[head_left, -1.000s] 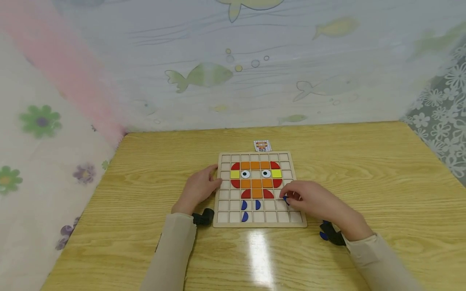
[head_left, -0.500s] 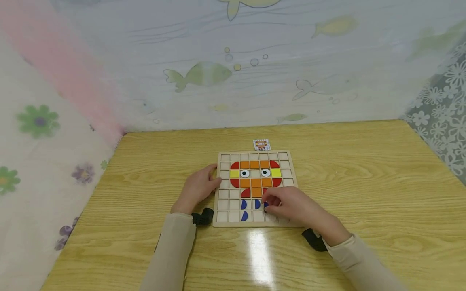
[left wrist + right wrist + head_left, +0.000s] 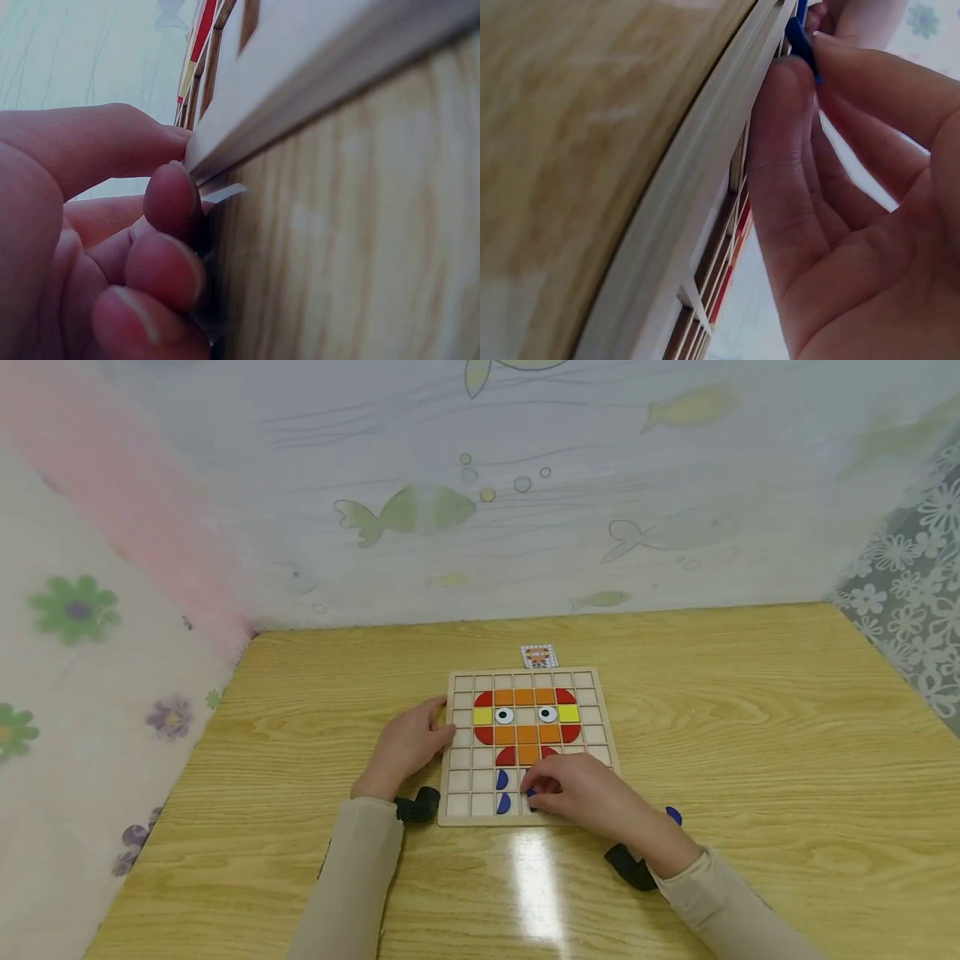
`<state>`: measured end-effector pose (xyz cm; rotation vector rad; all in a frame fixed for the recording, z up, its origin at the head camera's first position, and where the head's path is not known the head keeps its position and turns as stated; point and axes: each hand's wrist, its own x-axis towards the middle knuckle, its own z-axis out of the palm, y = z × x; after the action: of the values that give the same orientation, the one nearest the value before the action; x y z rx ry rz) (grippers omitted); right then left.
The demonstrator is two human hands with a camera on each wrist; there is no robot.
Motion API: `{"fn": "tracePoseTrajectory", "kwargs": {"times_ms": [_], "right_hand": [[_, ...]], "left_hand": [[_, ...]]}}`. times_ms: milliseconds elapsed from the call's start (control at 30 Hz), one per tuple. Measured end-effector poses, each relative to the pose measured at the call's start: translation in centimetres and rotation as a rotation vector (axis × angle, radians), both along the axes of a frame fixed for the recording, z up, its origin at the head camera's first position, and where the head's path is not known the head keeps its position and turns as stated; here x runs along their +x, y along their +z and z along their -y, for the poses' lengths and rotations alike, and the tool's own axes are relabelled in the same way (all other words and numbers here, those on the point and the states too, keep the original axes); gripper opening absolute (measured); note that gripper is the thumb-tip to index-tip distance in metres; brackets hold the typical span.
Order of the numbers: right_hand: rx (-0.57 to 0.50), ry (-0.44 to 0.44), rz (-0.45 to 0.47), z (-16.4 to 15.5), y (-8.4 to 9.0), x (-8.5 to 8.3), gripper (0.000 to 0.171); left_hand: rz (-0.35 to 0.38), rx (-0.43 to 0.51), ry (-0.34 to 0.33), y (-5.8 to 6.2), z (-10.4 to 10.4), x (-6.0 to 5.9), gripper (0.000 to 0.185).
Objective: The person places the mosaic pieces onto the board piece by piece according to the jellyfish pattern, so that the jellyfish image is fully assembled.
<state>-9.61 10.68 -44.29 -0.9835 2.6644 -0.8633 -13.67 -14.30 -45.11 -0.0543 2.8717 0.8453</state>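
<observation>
A wooden grid board (image 3: 461, 781) lies on the table, bearing red, orange and yellow pieces and two eye pieces. My left hand (image 3: 405, 747) holds the board's left edge; in the left wrist view the thumb (image 3: 142, 142) meets the rim, with curled fingertips (image 3: 171, 196) against the side. Over the lower rows, my right hand (image 3: 588, 793) pinches a blue half-round piece (image 3: 802, 46) between thumb and finger. Two blue half-rounds, an upper one (image 3: 502, 779) and a lower one (image 3: 504, 803), lie in cells left of it. The hand mostly covers another blue piece in the upper row.
Behind the board lies a small pattern card (image 3: 539, 656). A loose blue piece (image 3: 673, 815) is on the table (image 3: 750, 727) beside the right wrist. Black wrist devices, left (image 3: 418, 806) and right (image 3: 630, 867), sit near the board's front corners. A patterned wall (image 3: 420, 568) stands behind.
My right hand has moved left across the board with the blue piece, from the right columns to the middle lower cells. The left hand has stayed at the board's left edge.
</observation>
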Motion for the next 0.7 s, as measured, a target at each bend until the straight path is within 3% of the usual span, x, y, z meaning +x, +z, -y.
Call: {"fn": "tracePoseTrajectory", "kwargs": {"times_ms": [333, 700], "right_hand": [[0.026, 0.04, -0.082, 0.24, -0.14, 0.01, 0.007], [0.031, 0.03, -0.062, -0.22, -0.09, -0.1, 0.011]], "left_hand": [[-0.004, -0.006, 0.007, 0.08, -0.01, 0.06, 0.056], [-0.011, -0.013, -0.008, 0.28, -0.12, 0.17, 0.056]]}}
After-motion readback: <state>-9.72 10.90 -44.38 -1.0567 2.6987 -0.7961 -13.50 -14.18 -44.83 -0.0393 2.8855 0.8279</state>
